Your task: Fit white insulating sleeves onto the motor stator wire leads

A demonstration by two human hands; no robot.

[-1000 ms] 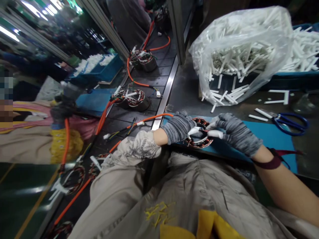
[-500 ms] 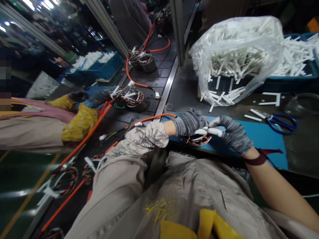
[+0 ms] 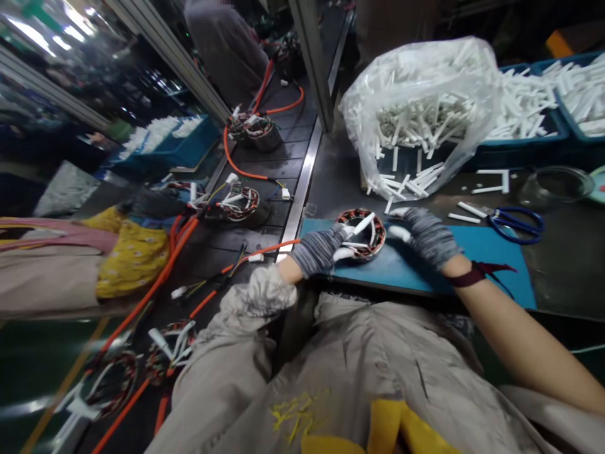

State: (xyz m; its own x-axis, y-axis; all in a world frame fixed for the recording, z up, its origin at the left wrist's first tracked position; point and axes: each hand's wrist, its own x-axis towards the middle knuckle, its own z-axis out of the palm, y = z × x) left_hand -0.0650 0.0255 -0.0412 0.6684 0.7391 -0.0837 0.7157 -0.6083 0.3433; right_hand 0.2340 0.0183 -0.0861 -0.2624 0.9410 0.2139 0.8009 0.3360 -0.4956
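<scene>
A motor stator with copper windings and white sleeves lies on the blue mat, its open ring facing up. My left hand, in a grey knit glove with white fingertips, grips its left side, thumb at the front and fingers by a white sleeve. Just right of the ring is my right hand, gloved the same way. Its thumb and forefinger are apart, and nothing shows between them.
A clear bag of white tubes stands behind the mat, beside blue bins. Blue-handled scissors and loose tubes lie at right. On the left, stators with orange cables sit along a conveyor, where a co-worker's yellow sleeve reaches in.
The stator has come into fuller view, its ring now facing up on the mat. My hands have moved apart, the left one leftward along its side and the right one off it.
</scene>
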